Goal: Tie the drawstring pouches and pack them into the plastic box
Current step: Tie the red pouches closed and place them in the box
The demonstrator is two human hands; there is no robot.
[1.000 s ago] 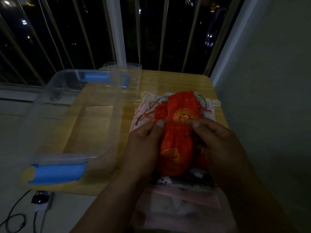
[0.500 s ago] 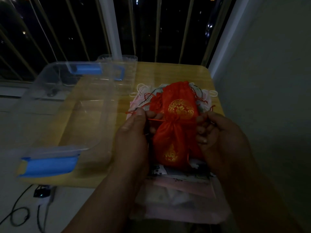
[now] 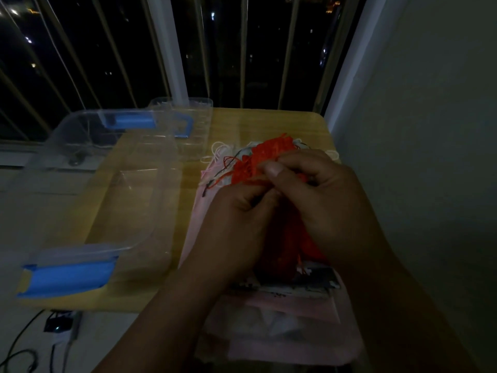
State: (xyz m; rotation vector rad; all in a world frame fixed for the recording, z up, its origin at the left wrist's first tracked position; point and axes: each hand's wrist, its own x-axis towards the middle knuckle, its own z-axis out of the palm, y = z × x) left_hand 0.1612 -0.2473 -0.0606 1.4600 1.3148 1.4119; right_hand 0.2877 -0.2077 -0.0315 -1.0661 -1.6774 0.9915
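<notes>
A red drawstring pouch (image 3: 269,154) lies on top of a pile of pale pink and white pouches (image 3: 290,313) at the right of the wooden table. My left hand (image 3: 236,224) and my right hand (image 3: 317,195) are pressed together over its gathered neck, fingers curled, pinching the thin red drawstring and cloth. Most of the pouch's body is hidden beneath both hands; only its ruffled top and loose red cords show. The clear plastic box (image 3: 88,184) with blue latches stands open at the left, nothing inside it.
The wooden table (image 3: 269,125) ends at a wall on the right and a barred window behind. The box's clear lid (image 3: 188,122) lies behind the box. A power strip and cables (image 3: 59,327) lie on the floor at lower left. The lighting is dim.
My hands were apart, pulling the drawstring sideways; now they have come together over the pouch's neck. The gold emblem on the pouch is now covered.
</notes>
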